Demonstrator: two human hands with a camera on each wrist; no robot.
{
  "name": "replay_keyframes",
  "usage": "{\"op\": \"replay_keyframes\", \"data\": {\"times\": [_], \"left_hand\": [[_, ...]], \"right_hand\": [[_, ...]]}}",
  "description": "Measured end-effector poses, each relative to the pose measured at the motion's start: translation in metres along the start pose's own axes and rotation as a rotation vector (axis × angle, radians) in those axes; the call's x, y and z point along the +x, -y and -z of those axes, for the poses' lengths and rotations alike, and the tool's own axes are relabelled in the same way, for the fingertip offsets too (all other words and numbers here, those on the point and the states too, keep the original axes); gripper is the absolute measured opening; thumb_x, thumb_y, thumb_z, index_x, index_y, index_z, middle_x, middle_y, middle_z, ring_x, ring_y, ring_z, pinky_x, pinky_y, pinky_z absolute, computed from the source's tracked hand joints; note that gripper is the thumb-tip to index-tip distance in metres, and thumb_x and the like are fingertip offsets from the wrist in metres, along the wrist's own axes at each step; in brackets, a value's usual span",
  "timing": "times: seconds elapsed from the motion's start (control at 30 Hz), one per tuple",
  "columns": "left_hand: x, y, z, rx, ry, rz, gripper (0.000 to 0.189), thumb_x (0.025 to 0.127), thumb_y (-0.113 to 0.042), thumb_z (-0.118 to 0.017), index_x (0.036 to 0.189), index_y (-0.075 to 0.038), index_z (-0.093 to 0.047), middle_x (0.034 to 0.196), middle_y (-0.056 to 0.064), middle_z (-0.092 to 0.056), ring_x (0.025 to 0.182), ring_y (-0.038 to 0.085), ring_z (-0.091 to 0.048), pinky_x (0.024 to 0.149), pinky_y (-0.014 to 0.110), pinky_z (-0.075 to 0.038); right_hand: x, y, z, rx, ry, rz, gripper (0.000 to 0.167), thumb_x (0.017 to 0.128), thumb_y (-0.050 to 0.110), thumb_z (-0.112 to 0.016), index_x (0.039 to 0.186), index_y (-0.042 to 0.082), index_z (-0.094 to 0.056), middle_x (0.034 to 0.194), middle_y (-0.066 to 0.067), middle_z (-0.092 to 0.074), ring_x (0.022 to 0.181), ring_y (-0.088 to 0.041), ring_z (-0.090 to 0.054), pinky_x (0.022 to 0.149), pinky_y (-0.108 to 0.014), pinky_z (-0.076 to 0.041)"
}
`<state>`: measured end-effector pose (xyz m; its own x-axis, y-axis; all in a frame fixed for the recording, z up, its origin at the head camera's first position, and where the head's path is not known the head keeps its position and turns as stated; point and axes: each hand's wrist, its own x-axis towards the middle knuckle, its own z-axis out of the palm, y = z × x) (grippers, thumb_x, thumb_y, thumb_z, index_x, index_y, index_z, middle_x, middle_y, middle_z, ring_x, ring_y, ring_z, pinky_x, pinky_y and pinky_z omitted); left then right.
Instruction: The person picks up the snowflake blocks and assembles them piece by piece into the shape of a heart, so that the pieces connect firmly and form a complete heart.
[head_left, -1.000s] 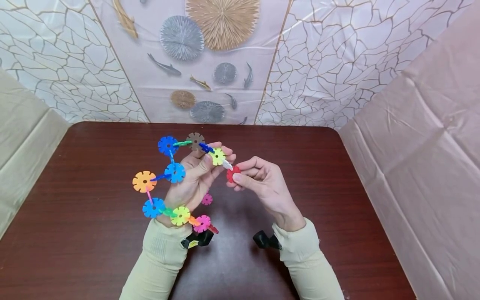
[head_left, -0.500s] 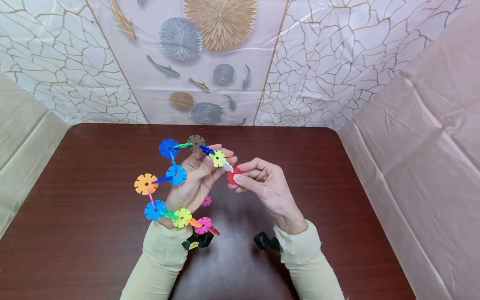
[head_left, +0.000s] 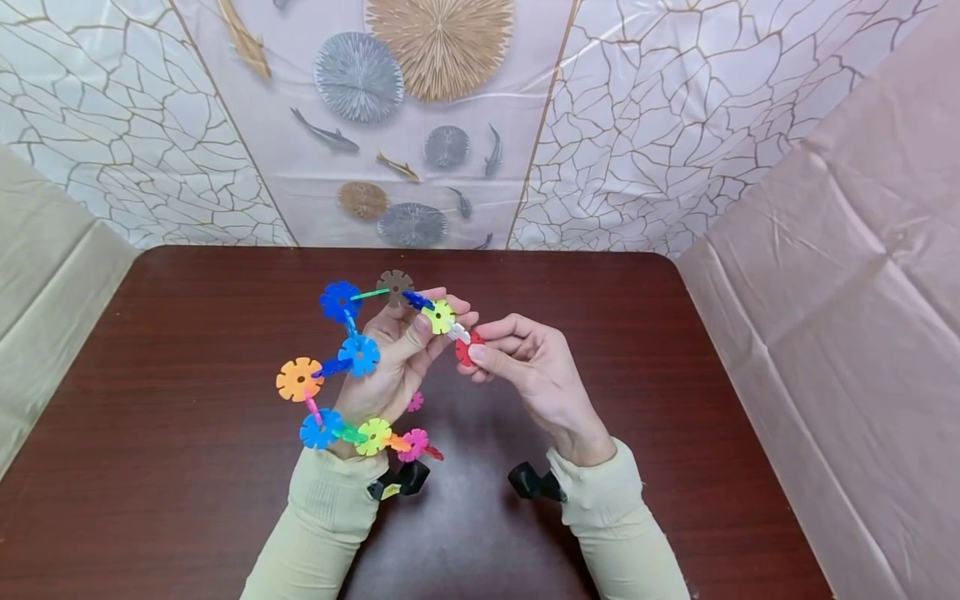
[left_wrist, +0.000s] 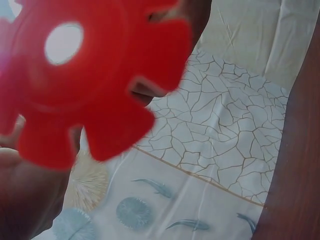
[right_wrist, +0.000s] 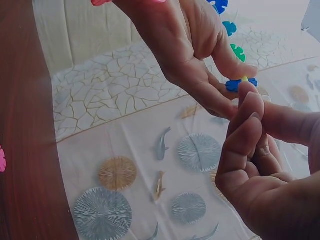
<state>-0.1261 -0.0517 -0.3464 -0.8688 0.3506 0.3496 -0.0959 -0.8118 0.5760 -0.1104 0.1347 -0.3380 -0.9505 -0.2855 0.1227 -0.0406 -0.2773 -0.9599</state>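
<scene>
A chain of notched plastic snowflake discs in several colours curves over my left hand (head_left: 390, 358) and wrist. My left thumb and fingers pinch its yellow-green disc (head_left: 438, 317), beside a dark blue disc (right_wrist: 241, 84). A white disc (head_left: 459, 332) links the yellow-green one to a red disc (head_left: 465, 352), which my right hand (head_left: 536, 375) pinches between thumb and forefinger. The chain's other end hangs by the left cuff, finishing in a dark red disc (head_left: 434, 452) after a pink disc (head_left: 413, 445). Close to the left wrist camera, a red disc (left_wrist: 110, 75) fills much of the view.
One loose pink disc (head_left: 416, 402) lies on the dark wooden table (head_left: 637, 333), partly behind the left hand. Black wrist cameras sit at both cuffs, the left camera (head_left: 411, 478) and the right camera (head_left: 534, 482). Patterned sheets (head_left: 420, 125) stand round the table.
The hanging part of the chain has swung slightly to the right, and some discs have turned. Both hands keep their grip, nearly still.
</scene>
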Motion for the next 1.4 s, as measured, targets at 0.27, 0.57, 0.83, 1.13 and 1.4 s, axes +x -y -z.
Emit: {"op": "replay_keyframes", "data": {"times": [0.27, 0.57, 0.83, 1.13, 1.4], "left_hand": [[0.002, 0.004, 0.000, -0.053, 0.004, 0.012, 0.033, 0.098, -0.007, -0.053, 0.131, -0.002, -0.053, 0.123, 0.016, -0.061, 0.116, 0.029, -0.061, 0.097, 0.033, -0.046], [0.002, 0.002, -0.003, 0.033, -0.020, 0.015, 0.032, 0.096, -0.010, -0.055, 0.129, -0.006, -0.057, 0.123, 0.015, -0.062, 0.115, 0.028, -0.062, 0.097, 0.033, -0.046], [0.001, -0.003, 0.004, 0.146, 0.013, 0.014, 0.045, 0.098, -0.020, -0.054, 0.139, -0.003, -0.044, 0.136, 0.016, -0.052, 0.126, 0.032, -0.052, 0.107, 0.038, -0.040], [0.000, 0.005, 0.001, 0.276, 0.055, 0.094, 0.056, 0.094, -0.010, -0.064, 0.143, 0.004, -0.039, 0.138, 0.018, -0.052, 0.127, 0.032, -0.048, 0.103, 0.033, -0.044], [0.000, 0.003, 0.003, 0.336, -0.005, 0.019, 0.033, 0.093, -0.006, -0.064, 0.125, -0.002, -0.064, 0.120, 0.014, -0.066, 0.116, 0.030, -0.058, 0.092, 0.030, -0.050]], "right_hand": [[0.000, 0.000, 0.003, 0.071, 0.032, 0.026, 0.017, 0.087, -0.008, -0.066, 0.102, 0.000, -0.064, 0.086, -0.014, -0.073, 0.075, -0.024, -0.072, 0.068, -0.030, -0.059], [-0.003, 0.004, 0.000, 0.011, -0.015, 0.038, 0.017, 0.086, -0.006, -0.068, 0.103, -0.003, -0.063, 0.086, -0.015, -0.073, 0.073, -0.025, -0.072, 0.068, -0.032, -0.059], [0.003, -0.002, -0.007, 0.120, -0.005, 0.050, 0.019, 0.089, -0.003, -0.066, 0.107, 0.000, -0.060, 0.087, -0.012, -0.073, 0.073, -0.019, -0.071, 0.070, -0.026, -0.057], [0.002, -0.004, -0.004, 0.194, -0.006, 0.099, 0.017, 0.088, 0.000, -0.069, 0.105, 0.001, -0.063, 0.091, -0.011, -0.073, 0.072, -0.019, -0.070, 0.072, -0.028, -0.058], [0.004, -0.009, -0.010, 0.150, -0.020, 0.080, 0.016, 0.087, 0.000, -0.069, 0.098, 0.004, -0.059, 0.085, -0.009, -0.074, 0.068, -0.017, -0.070, 0.067, -0.026, -0.057]]}}
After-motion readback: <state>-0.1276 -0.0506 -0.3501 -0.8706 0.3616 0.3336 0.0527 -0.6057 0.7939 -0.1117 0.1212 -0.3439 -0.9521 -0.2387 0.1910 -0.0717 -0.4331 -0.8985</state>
